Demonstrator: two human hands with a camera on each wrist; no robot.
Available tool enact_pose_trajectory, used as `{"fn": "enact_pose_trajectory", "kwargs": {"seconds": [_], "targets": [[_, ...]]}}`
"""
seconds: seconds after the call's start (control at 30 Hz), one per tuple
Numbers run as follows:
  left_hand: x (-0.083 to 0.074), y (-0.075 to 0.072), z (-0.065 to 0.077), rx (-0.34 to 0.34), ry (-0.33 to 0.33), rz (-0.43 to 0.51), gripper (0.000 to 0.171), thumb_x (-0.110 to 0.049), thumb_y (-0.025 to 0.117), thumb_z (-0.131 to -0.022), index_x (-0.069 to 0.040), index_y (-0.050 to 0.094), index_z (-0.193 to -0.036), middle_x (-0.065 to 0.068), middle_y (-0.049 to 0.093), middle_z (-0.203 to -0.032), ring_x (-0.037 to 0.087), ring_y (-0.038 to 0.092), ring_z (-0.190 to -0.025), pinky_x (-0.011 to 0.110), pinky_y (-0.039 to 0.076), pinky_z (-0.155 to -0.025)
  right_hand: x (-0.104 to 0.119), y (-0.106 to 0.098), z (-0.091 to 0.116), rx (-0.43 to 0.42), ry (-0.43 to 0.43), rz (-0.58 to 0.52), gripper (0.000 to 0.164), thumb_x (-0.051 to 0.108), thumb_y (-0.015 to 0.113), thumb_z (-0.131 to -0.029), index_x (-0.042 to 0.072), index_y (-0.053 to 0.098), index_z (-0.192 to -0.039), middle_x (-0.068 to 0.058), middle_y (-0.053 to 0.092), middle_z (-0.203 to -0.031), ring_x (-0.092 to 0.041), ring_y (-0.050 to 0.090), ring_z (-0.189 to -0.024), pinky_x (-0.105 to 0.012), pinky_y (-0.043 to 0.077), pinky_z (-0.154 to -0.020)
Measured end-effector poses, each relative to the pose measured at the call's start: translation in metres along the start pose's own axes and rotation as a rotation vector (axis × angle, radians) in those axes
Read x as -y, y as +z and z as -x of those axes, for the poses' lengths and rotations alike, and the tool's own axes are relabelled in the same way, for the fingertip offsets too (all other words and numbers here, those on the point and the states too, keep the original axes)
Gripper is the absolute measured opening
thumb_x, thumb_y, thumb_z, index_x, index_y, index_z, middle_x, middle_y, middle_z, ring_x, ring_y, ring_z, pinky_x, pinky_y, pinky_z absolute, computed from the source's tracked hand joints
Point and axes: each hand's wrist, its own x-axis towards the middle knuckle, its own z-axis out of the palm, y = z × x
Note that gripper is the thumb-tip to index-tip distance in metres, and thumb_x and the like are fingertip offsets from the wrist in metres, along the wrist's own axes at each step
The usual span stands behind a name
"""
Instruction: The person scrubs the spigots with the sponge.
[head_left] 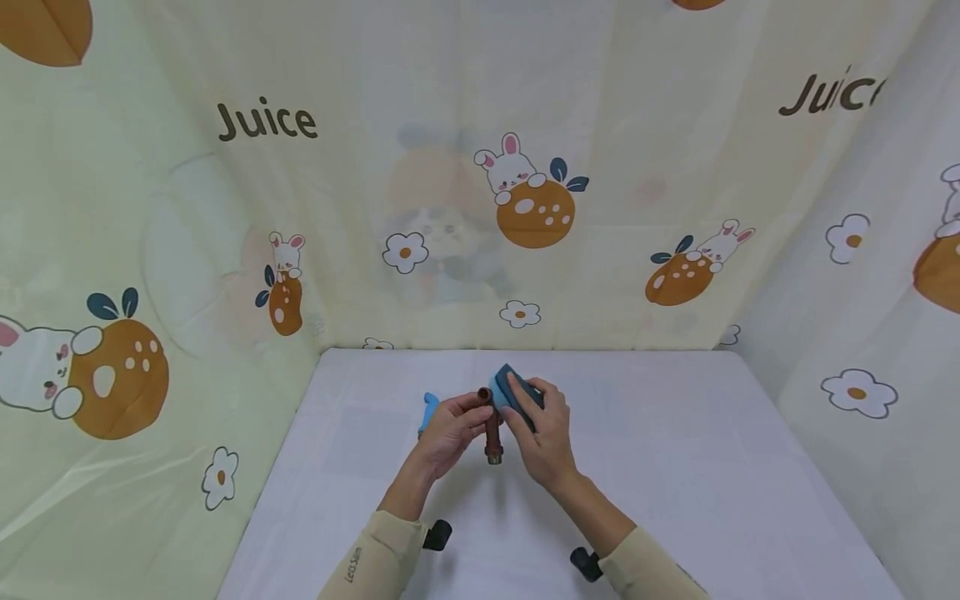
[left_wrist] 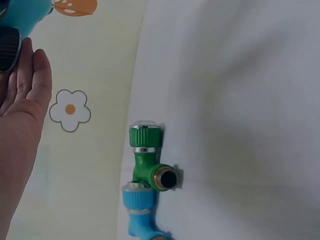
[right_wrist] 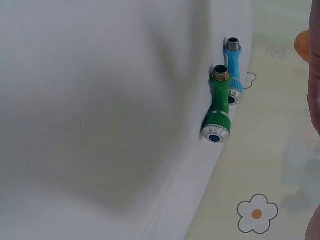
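My left hand (head_left: 448, 432) holds a brown elbow-shaped pipe fitting (head_left: 492, 438) upright above the table, its threaded metal end pointing down. With my right hand (head_left: 547, 437) I grip a two-tone blue sponge (head_left: 507, 379) against the fitting's upper side. Beyond the left hand, a blue fitting (head_left: 430, 406) partly shows. In the left wrist view, a green fitting (left_wrist: 145, 164) with a ribbed collar lies next to the blue one; in the head view the left hand seems to hide it. Only a sliver of the right hand appears in the right wrist view.
A white-covered table (head_left: 660, 467) spans the work area. Patterned curtains (head_left: 360, 183) with rabbits and oranges hang behind it and on both sides. A black wrist-camera mount (head_left: 437, 535) juts from the left sleeve, another (head_left: 585, 564) from the right.
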Motion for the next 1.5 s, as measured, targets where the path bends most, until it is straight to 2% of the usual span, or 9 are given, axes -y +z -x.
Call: {"fn": "enact_pose_trajectory", "kwargs": {"seconds": [0.2,0.43,0.7,0.83,0.93,1.07,1.3,1.4,1.5], "targets": [[-0.001,0.004,-0.002,-0.042,0.029,-0.186,0.047,-0.013,0.079,-0.093,0.001,0.064,-0.136,0.006,0.077,-0.117,0.013,0.074,-0.107,0.035,0.056,-0.103,-0.002,0.000,-0.001,-0.011,0.074,0.059,0.049,0.026,0.058,-0.104,0.022,0.054,-0.152,-0.021,0.048,-0.142,-0.037,0.042,-0.124,-0.049,0.032,-0.093],[0.000,0.007,-0.003,-0.097,0.069,-0.156,0.048,-0.004,0.078,-0.091,0.003,0.063,-0.136,0.012,0.074,-0.123,0.013,0.073,-0.108,0.030,0.059,-0.096,-0.003,0.003,-0.005,-0.031,0.132,0.070,0.049,0.030,0.059,-0.105,0.023,0.053,-0.153,-0.024,0.048,-0.143,-0.038,0.043,-0.126,-0.048,0.030,-0.092],[-0.004,0.007,0.000,-0.025,0.111,-0.167,0.053,0.001,0.076,-0.091,0.003,0.058,-0.141,0.019,0.066,-0.136,0.013,0.072,-0.115,0.028,0.057,-0.099,-0.011,-0.001,-0.007,0.050,0.398,-0.072,0.048,0.038,0.053,-0.109,0.022,0.052,-0.154,-0.023,0.049,-0.137,-0.036,0.046,-0.121,-0.046,0.038,-0.095],[-0.011,0.007,0.002,-0.068,0.129,-0.172,0.055,0.004,0.073,-0.091,0.000,0.057,-0.144,0.020,0.060,-0.139,0.012,0.070,-0.115,0.025,0.058,-0.094,-0.016,-0.002,-0.003,0.068,0.481,-0.150,0.053,0.037,0.051,-0.110,0.022,0.042,-0.160,-0.021,0.044,-0.143,-0.034,0.047,-0.124,-0.047,0.041,-0.102],[-0.011,0.006,0.001,-0.113,0.143,-0.188,0.056,0.004,0.072,-0.090,-0.002,0.057,-0.144,0.021,0.060,-0.139,0.010,0.069,-0.114,0.023,0.058,-0.091,-0.014,-0.004,0.000,0.041,0.468,-0.212,0.055,0.036,0.053,-0.109,0.029,0.038,-0.162,-0.016,0.043,-0.146,-0.032,0.047,-0.127,-0.049,0.043,-0.104],[-0.008,0.004,0.001,-0.141,0.157,-0.211,0.056,0.000,0.075,-0.090,-0.003,0.059,-0.143,0.022,0.065,-0.135,0.010,0.069,-0.112,0.023,0.058,-0.091,-0.003,-0.007,0.000,0.023,0.347,-0.278,0.051,0.029,0.056,-0.108,0.034,0.044,-0.158,-0.009,0.045,-0.147,-0.026,0.046,-0.130,-0.048,0.044,-0.104],[-0.007,0.001,0.001,-0.175,0.189,-0.300,0.054,-0.009,0.081,-0.090,-0.009,0.063,-0.141,0.014,0.068,-0.132,0.021,0.068,-0.121,0.032,0.054,-0.106,0.013,-0.009,0.005,0.045,0.127,-0.340,0.051,0.011,0.057,-0.105,0.020,0.051,-0.155,-0.007,0.046,-0.149,-0.021,0.043,-0.132,-0.035,0.043,-0.103],[-0.008,0.000,0.002,-0.180,0.208,-0.326,0.057,-0.011,0.084,-0.087,-0.010,0.064,-0.140,0.013,0.069,-0.133,0.025,0.067,-0.125,0.041,0.050,-0.112,0.014,-0.006,0.007,0.061,0.122,-0.358,0.052,0.010,0.056,-0.105,0.019,0.050,-0.155,-0.006,0.046,-0.149,-0.021,0.044,-0.132,-0.030,0.043,-0.104],[-0.008,0.001,0.003,-0.187,0.216,-0.332,0.058,-0.011,0.086,-0.086,-0.009,0.064,-0.139,0.014,0.070,-0.132,0.025,0.068,-0.123,0.040,0.050,-0.111,0.015,-0.003,0.010,0.074,0.161,-0.377,0.052,0.013,0.055,-0.106,0.022,0.047,-0.157,-0.004,0.046,-0.147,-0.021,0.043,-0.133,-0.029,0.044,-0.105]]}}
